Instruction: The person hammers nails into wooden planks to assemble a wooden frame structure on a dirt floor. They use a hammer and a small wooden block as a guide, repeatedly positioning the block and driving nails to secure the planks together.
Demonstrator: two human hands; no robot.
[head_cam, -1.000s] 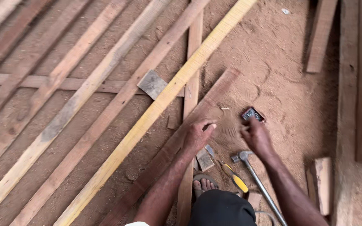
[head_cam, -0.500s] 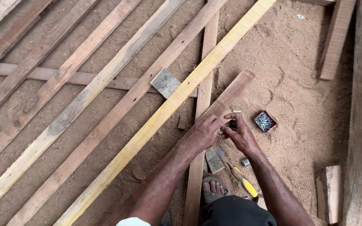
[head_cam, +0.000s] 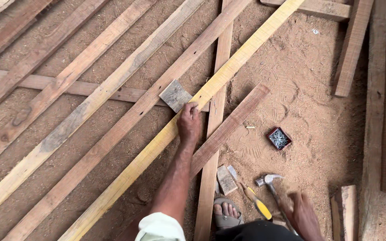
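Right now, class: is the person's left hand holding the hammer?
No. The left hand rests on the yellow plank beside a small grey wood block, while the right hand grips the hammer.

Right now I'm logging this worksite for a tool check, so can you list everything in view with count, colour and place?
Yellow slat: one, pale yellow, running diagonally across the middle.
Brown slats: several, weathered brown, laid side by side on the left and centre.
Cross pieces: two, brown, lying under the slats.
Small block: one, grey, by the yellow slat.
Nail box: one, dark red, full of nails, on sawdust at right.
Hammer: one, metal head, low right.
Yellow-handled tool: one, beside the hammer.
Wood offcut: one, grey-brown, near the foot.
Sandalled foot: one, bottom centre.
Left hand: on the yellow slat, fingers at the small block.
Right hand: gripping the hammer's handle.
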